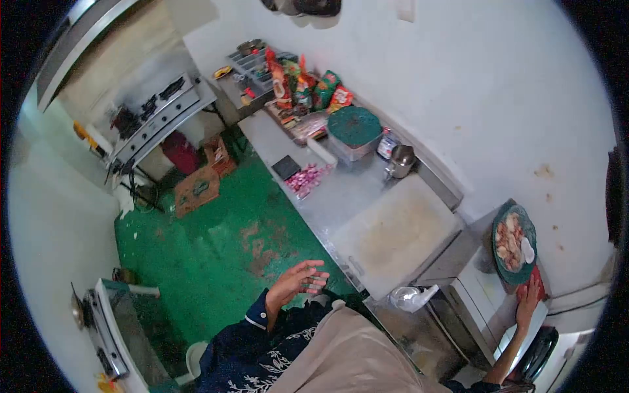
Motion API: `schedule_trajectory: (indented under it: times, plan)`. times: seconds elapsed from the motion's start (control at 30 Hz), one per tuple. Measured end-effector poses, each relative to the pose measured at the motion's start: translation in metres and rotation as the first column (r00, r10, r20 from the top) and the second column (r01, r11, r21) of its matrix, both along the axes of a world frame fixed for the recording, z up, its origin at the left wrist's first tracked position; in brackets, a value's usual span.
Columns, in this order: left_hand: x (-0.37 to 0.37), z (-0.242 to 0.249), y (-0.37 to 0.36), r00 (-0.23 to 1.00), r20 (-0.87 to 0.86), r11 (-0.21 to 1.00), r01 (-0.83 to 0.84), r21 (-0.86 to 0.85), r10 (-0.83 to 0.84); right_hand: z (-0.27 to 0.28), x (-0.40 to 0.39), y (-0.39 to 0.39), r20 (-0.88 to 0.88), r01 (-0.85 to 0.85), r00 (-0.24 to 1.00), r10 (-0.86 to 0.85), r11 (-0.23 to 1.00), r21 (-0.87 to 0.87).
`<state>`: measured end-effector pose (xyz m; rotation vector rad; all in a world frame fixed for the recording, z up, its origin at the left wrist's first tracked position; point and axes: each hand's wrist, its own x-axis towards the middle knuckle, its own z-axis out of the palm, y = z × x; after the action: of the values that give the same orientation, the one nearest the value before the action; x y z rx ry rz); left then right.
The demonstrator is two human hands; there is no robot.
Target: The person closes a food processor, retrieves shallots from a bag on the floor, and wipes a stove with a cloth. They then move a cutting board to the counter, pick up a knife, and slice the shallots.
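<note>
My left hand [300,283] hangs in the air in front of my body, fingers apart and holding nothing, left of the cutting board [396,229]. At the far right, my right hand [528,298] reaches onto a red thing [541,283] on the white surface below the green basin [498,243]. Whether its fingers grip the red thing is unclear. Pale and reddish pieces [510,245] that look like raw meat lie in the basin, with a white scoop [527,250] on top.
Chopped red onion [306,181] lies beside a dark block [285,168] on the steel counter [327,211]. A lidded tub [354,134], metal jug [401,159] and food packets [327,88] stand by the wall. A clear jug [411,298] sits near the board. A stove [160,121] is upper left.
</note>
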<state>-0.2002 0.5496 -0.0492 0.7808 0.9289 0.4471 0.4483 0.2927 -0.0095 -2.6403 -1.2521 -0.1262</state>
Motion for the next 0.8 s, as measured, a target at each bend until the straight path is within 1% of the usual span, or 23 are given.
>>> schedule_trajectory:
  times: [0.1,0.17,0.2,0.23,0.3,0.33,0.37,0.43,0.47,0.53,0.57,0.6,0.63,0.67,0.7,0.73,0.77,0.8]
  plan:
    - [-0.022,-0.009,-0.008,0.998,0.010,0.997,-0.066,-0.032,0.066,-0.012,0.023,0.000,0.030,-0.021,0.999,0.020,1.000,0.021]
    - [-0.038,-0.011,-0.005,0.997,0.015,0.997,-0.072,-0.040,0.073,-0.008,0.027,-0.011,-0.098,-0.061,0.993,0.072,0.992,0.114]
    - [-0.046,-0.011,0.000,0.997,0.020,0.997,-0.069,-0.037,0.070,0.003,0.021,-0.015,-0.156,-0.069,0.983,0.096,0.983,0.168]
    - [-0.055,-0.010,0.007,0.997,0.016,0.997,-0.073,-0.036,0.074,0.017,0.015,-0.024,-0.155,0.009,0.988,0.021,0.981,0.192]
    - [-0.077,-0.009,0.024,0.997,0.013,0.997,-0.072,-0.037,0.073,0.026,0.020,-0.064,0.082,0.148,0.983,-0.165,0.971,0.187]
    - [-0.089,-0.010,0.035,0.996,0.010,0.996,-0.085,-0.015,0.085,0.024,0.023,-0.087,0.197,0.222,0.945,-0.260,0.955,0.195]
    - [-0.103,-0.011,0.048,0.996,0.006,0.996,-0.092,0.004,0.092,0.032,-0.003,-0.094,0.230,0.246,0.918,-0.324,0.918,0.310]
    - [-0.132,-0.014,0.072,0.996,-0.008,0.995,-0.091,0.044,0.091,0.073,-0.139,-0.054,0.281,0.274,0.841,-0.463,0.810,0.518]
    - [-0.147,-0.015,0.085,0.996,-0.017,0.996,-0.086,0.034,0.087,0.087,-0.206,-0.022,0.268,0.266,0.818,-0.509,0.748,0.608]
    - [-0.181,-0.017,0.117,0.996,-0.037,0.997,-0.079,0.021,0.079,0.062,-0.283,0.006,0.232,0.198,0.849,-0.474,0.693,0.693]
    - [-0.196,-0.018,0.132,0.996,-0.050,0.996,-0.077,0.034,0.078,0.052,-0.334,0.041,0.021,0.298,0.895,-0.447,0.631,0.716]
    - [-0.213,-0.025,0.150,0.995,-0.068,0.997,-0.065,0.031,0.067,0.024,-0.361,0.066,-0.058,0.301,0.931,-0.359,0.671,0.677]
    - [-0.228,-0.040,0.172,0.995,-0.084,0.998,-0.058,0.026,0.060,-0.010,-0.387,0.102,-0.384,0.364,0.921,-0.069,0.506,0.782]
    - [-0.238,-0.053,0.193,0.993,-0.103,0.998,-0.052,0.024,0.054,-0.020,-0.421,0.144,-0.153,0.063,0.987,0.047,0.764,0.643]
    - [-0.244,-0.063,0.214,0.996,-0.080,0.998,-0.046,0.050,0.049,-0.043,-0.456,0.198,-0.130,-0.067,0.971,0.203,0.746,0.663]
    - [-0.246,-0.074,0.234,0.993,-0.104,0.995,-0.049,0.092,0.059,-0.046,-0.499,0.249,-0.552,0.258,0.830,0.085,0.817,0.515]
    - [-0.243,-0.086,0.254,0.990,-0.125,0.989,-0.053,0.141,0.070,-0.057,-0.522,0.290,-0.731,0.245,0.648,0.215,0.850,0.467]
    - [-0.238,-0.098,0.276,0.987,-0.141,0.980,-0.055,0.193,0.083,-0.117,-0.526,0.323,-0.727,0.158,0.612,0.312,0.852,0.499]
